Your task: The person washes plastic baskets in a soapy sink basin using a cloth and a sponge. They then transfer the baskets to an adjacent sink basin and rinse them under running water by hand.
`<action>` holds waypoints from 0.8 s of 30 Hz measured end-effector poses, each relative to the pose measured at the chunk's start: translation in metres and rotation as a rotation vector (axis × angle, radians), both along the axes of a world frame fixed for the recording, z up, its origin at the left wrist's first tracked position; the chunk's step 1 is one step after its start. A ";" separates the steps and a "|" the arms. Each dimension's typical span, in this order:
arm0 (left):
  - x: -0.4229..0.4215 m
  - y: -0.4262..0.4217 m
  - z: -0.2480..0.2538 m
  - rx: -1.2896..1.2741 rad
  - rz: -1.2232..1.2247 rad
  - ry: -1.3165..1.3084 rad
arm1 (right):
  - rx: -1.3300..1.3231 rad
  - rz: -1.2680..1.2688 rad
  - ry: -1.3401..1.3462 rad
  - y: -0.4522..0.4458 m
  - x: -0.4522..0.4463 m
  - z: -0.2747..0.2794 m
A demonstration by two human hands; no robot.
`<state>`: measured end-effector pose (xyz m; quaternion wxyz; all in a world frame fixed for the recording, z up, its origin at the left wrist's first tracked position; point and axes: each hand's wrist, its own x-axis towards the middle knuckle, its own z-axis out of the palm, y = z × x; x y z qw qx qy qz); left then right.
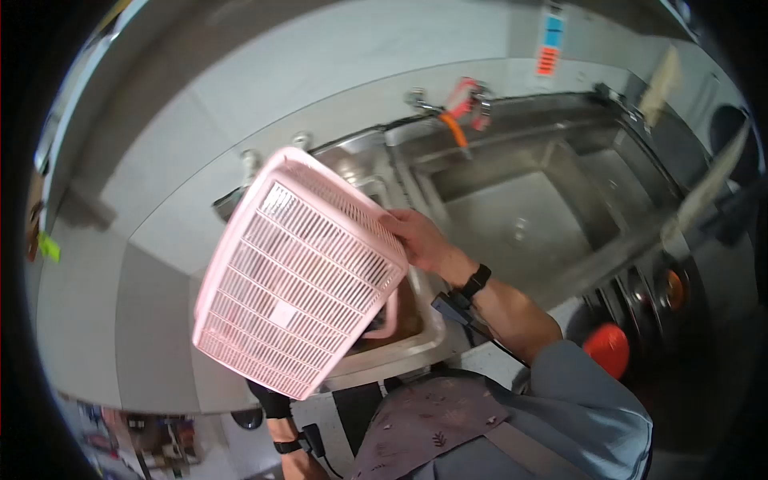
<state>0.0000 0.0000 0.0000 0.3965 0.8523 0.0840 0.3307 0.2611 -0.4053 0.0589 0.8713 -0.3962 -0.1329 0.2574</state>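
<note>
A pink slatted plastic basket (300, 276) is held up and tilted at the centre left, its slatted base facing the camera. My right hand (418, 238) grips its upper right edge. The basket hides my left hand; only the left wrist with a dark band shows below its lower edge. Beneath the basket is a small sink (436, 332), in which part of another pink container (391, 318) and something dark are visible.
A large steel sink (512, 208) with a smaller basin lies at the right. Above it are a tap (430, 106), an orange piece and red-handled fittings. A red round object (607, 350) is at the lower right. Pale cloths hang at the far right.
</note>
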 end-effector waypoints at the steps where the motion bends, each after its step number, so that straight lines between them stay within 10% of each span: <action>1: 0.022 0.009 0.005 0.012 -0.042 -0.008 | -0.002 -0.081 -0.024 -0.008 0.007 0.011; 3: -0.002 0.001 0.020 -0.724 -0.209 -0.032 | -0.038 -0.272 -0.143 -0.050 -0.046 0.019; 6: 0.033 -0.080 0.056 -0.302 -0.373 0.104 | 0.024 -0.611 -0.103 -0.142 -0.086 0.056; 13: 0.088 -0.071 0.010 -0.620 -0.441 0.331 | -0.312 -1.164 -0.379 -0.321 -0.156 0.089; 21: 0.084 -0.029 -0.001 -0.317 -0.411 0.709 | -1.224 -1.069 -0.394 -0.258 -0.150 0.056; 24: 0.075 -0.008 -0.017 0.296 -0.421 0.610 | -1.583 -0.930 -1.058 -0.221 -0.120 0.023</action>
